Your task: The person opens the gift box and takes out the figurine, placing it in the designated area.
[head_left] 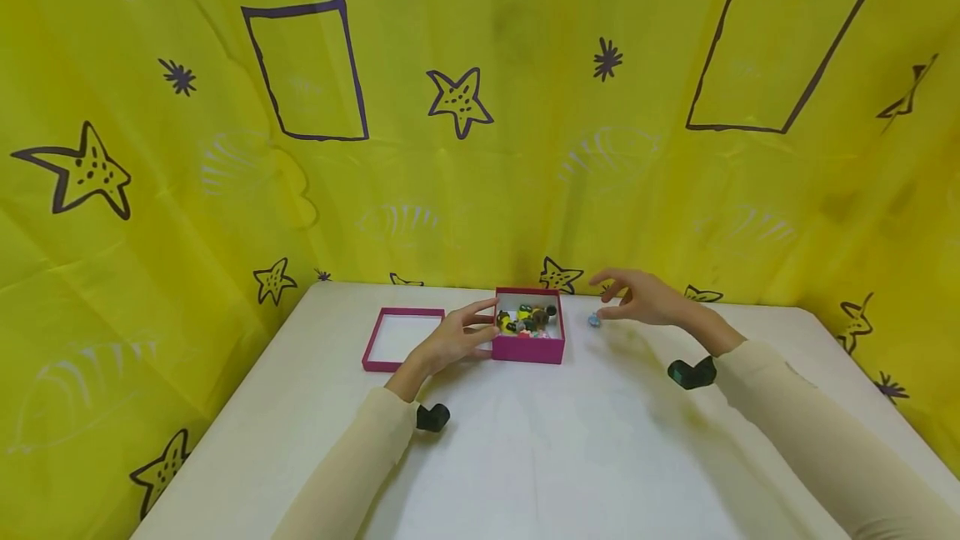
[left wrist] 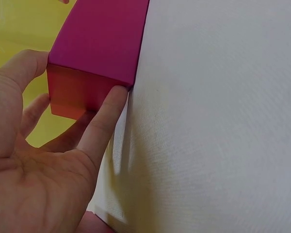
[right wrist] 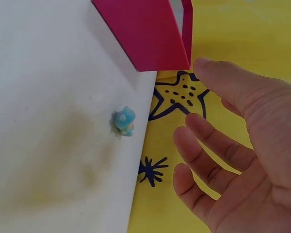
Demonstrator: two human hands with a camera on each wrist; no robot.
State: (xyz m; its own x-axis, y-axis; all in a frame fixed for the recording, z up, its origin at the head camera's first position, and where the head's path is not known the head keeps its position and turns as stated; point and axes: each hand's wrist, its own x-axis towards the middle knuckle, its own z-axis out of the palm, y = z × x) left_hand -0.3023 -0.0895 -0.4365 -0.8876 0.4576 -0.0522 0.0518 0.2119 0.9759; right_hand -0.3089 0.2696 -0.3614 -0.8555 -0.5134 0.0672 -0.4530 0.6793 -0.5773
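Note:
A magenta box stands on the table with several small figurines inside, some yellow, green, brown and pinkish. My left hand rests its spread fingertips against the box's left wall; the left wrist view shows them touching that wall near its corners. To the right of the box lies a small figurine with a light blue top on the table. My right hand hovers beside it, fingers loosely bent and apart, holding nothing. In the right wrist view, that hand is clear of the figurine.
Left of the box lies a shallow magenta-rimmed lid with a white inside, partly behind my left hand. The white table meets a yellow curtain with starfish drawings just behind the box. Dark devices sit at both wrists.

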